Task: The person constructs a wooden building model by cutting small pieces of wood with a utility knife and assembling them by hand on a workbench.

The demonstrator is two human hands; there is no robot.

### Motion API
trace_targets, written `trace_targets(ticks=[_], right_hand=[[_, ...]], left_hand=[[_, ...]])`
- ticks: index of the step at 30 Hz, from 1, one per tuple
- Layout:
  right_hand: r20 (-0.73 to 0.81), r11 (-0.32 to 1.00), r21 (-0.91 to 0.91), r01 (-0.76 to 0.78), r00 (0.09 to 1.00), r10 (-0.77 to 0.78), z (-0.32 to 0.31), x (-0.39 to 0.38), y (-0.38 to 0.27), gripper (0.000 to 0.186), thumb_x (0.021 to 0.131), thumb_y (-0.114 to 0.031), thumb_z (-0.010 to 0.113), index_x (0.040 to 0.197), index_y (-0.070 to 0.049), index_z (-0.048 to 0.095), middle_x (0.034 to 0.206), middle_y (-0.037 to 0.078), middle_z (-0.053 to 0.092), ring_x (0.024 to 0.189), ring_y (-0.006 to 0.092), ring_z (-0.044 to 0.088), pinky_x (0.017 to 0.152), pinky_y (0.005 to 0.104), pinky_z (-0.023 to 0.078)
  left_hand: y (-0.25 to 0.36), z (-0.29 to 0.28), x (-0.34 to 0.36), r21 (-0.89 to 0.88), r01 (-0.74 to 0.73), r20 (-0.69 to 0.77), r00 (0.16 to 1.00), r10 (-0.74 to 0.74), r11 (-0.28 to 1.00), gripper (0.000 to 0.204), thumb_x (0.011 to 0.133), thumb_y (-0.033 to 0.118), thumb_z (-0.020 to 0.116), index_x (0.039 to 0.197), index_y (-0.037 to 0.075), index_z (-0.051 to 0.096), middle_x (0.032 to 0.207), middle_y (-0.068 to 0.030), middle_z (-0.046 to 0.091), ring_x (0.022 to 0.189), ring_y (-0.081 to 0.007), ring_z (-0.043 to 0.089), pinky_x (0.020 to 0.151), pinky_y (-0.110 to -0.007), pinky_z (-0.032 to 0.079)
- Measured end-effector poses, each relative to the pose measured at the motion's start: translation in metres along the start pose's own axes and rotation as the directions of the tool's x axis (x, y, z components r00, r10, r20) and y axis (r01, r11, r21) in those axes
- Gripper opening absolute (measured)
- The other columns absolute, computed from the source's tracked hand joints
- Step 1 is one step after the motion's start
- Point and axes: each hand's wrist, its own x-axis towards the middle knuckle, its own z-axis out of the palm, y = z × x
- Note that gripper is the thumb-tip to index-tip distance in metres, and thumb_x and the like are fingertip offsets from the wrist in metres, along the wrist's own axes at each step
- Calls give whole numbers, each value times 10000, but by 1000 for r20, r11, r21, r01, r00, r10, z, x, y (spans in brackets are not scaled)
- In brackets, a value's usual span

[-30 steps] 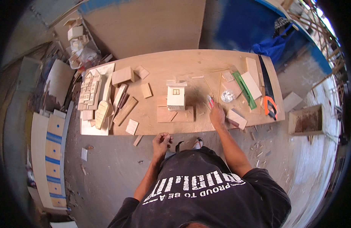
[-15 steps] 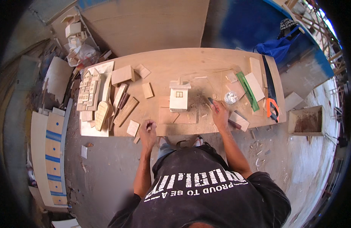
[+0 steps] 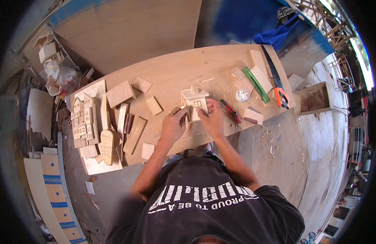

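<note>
A small model house (image 3: 197, 104) of pale wood, with a little window on its front wall and a flat overhanging roof, is between my hands near the table's front edge. My right hand (image 3: 213, 120) is closed around its right side, thumb on the front wall below the window. At the left wall, my left hand (image 3: 174, 125) has thumb and fingers pinched together, the tips against the house. A tiny pale bit seems to show there, too small to name. Pliers with red and black handles (image 3: 231, 112) lie just right of my right hand.
Left on the table (image 3: 171, 67) are a larger model building (image 3: 84, 118), wood blocks (image 3: 120, 94) and an oval wood piece (image 3: 107, 147). To the right lie a green ruler-like strip (image 3: 256, 84), a clear plastic-looking lump (image 3: 242, 95) and a handsaw with an orange handle (image 3: 282, 98).
My right hand has let go of the pliers, now on the table, and taken hold of the house. My left hand has moved up to its left wall. The view has turned.
</note>
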Motion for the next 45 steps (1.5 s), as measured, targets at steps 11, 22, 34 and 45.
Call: trace_targets(ticks=[11, 22, 34, 45], right_hand=[[-107, 988, -147, -46, 994, 31, 16, 2, 18, 541, 736, -144, 815, 1196, -30, 554, 998, 142, 567, 905, 273, 584, 785, 394, 494], [-71, 989, -144, 34, 996, -45, 11, 0, 13, 506, 765, -99, 792, 1221, -46, 578, 996, 132, 573, 828, 236, 573, 730, 344, 492], [353, 958, -122, 258, 914, -201, -30, 33, 21, 388, 827, -114, 734, 1208, -74, 680, 839, 72, 557, 634, 184, 472, 597, 313, 428], [496, 909, -154, 388, 826, -268, -33, 45, 7, 354, 843, -149, 685, 1187, -66, 689, 834, 154, 617, 707, 296, 586, 664, 394, 480]], left_hand=[[-12, -6, 5, 135, -130, 138, 984, 111, 982, 466, 812, -37, 590, 1259, 85, 636, 903, -105, 636, 824, -289, 644, 673, -393, 540], [-11, -8, 3, 134, -126, 155, 982, 105, 983, 486, 813, -43, 584, 1284, 72, 613, 915, -115, 636, 863, -296, 635, 715, -401, 546], [1, -8, -1, 353, -290, 247, 946, 210, 889, 645, 719, -56, 622, 1327, 158, 606, 915, -87, 609, 856, -267, 630, 686, -380, 559], [-1, -7, -4, 437, -287, 293, 942, 167, 852, 785, 713, -46, 630, 1446, 199, 494, 927, -94, 608, 859, -270, 625, 686, -390, 566]])
